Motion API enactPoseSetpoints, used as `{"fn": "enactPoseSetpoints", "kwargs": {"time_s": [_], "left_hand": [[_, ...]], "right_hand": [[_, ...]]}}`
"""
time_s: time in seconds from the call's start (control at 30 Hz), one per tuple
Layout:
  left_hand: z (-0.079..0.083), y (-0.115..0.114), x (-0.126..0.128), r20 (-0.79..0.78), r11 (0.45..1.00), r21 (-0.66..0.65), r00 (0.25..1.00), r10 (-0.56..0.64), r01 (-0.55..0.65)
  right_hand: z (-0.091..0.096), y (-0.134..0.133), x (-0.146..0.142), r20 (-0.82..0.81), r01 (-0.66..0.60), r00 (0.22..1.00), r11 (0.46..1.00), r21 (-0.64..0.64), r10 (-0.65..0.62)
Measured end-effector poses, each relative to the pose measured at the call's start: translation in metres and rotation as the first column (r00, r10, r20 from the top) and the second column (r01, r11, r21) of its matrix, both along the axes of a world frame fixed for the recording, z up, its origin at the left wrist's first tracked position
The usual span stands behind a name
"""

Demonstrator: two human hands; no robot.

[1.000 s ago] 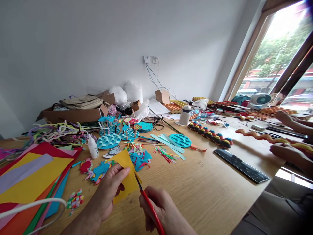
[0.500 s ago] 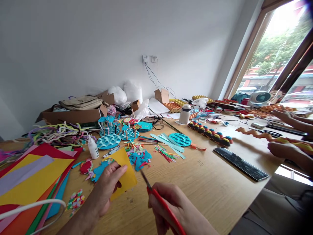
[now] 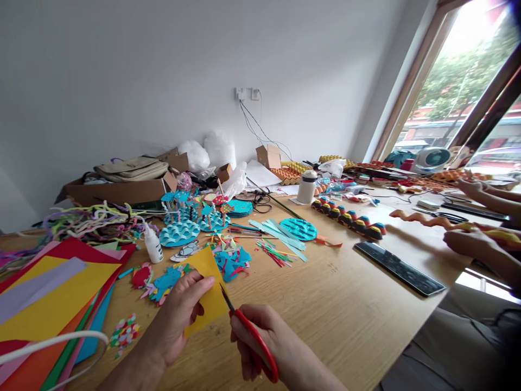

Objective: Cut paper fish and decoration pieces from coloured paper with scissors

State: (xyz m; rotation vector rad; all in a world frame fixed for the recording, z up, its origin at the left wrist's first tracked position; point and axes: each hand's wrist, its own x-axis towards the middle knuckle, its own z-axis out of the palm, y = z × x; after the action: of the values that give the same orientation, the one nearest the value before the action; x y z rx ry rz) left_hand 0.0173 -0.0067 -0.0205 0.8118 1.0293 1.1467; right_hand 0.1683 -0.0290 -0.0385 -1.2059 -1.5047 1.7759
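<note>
Between the thumb and fingers of my left hand is a piece of yellow paper, held up over the table. My right hand grips red-handled scissors, with the dark blades pointing up and left. Their tips reach the right edge of the yellow paper; whether they touch it I cannot tell. Just past the paper lie blue paper scraps. Left of my left hand are blue cut-out shapes and a red one.
Coloured paper sheets are stacked at left, near a white glue bottle. A black phone lies at right. Painted egg-carton strips and a white bottle stand farther back. Another person's hand holds a wavy carton strip at far right.
My right hand has moved left and slightly up, bringing the scissors to the yellow paper's edge. My left hand keeps the paper in almost the same place.
</note>
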Motion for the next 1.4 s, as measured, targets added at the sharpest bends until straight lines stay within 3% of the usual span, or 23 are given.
{"fn": "enactPoseSetpoints", "kwargs": {"time_s": [0.17,0.37,0.53,0.67,0.93,1.2,1.4], "left_hand": [[0.003,-0.004,0.005,-0.06,0.999,0.028,0.997,0.048,-0.047],[0.003,-0.003,0.001,0.021,0.999,-0.024,0.999,0.04,-0.039],[0.0,0.003,-0.009,-0.046,0.998,0.01,0.997,0.06,-0.06],[-0.001,0.004,-0.01,-0.082,0.999,-0.002,0.995,0.052,-0.052],[0.004,-0.002,-0.004,-0.043,0.999,-0.037,0.998,0.035,-0.037],[0.005,-0.003,-0.001,0.027,0.998,-0.04,0.999,-0.04,0.041],[0.008,-0.003,0.003,-0.096,0.999,-0.014,0.994,0.043,-0.044]], "right_hand": [[-0.007,0.004,-0.006,-0.007,0.038,0.999,0.997,0.062,-0.038],[-0.019,0.0,0.0,0.047,0.049,0.997,0.993,0.11,-0.055],[-0.002,-0.011,0.019,0.13,0.03,0.991,0.996,0.082,-0.04],[0.012,-0.011,0.021,0.081,0.006,0.997,0.999,0.044,-0.009],[-0.005,0.0,0.007,0.033,-0.017,0.999,0.996,0.082,0.014],[-0.006,0.002,0.003,0.028,0.009,1.0,0.998,0.069,-0.011],[-0.002,0.003,-0.003,0.035,0.034,0.999,0.998,0.046,-0.035]]}}
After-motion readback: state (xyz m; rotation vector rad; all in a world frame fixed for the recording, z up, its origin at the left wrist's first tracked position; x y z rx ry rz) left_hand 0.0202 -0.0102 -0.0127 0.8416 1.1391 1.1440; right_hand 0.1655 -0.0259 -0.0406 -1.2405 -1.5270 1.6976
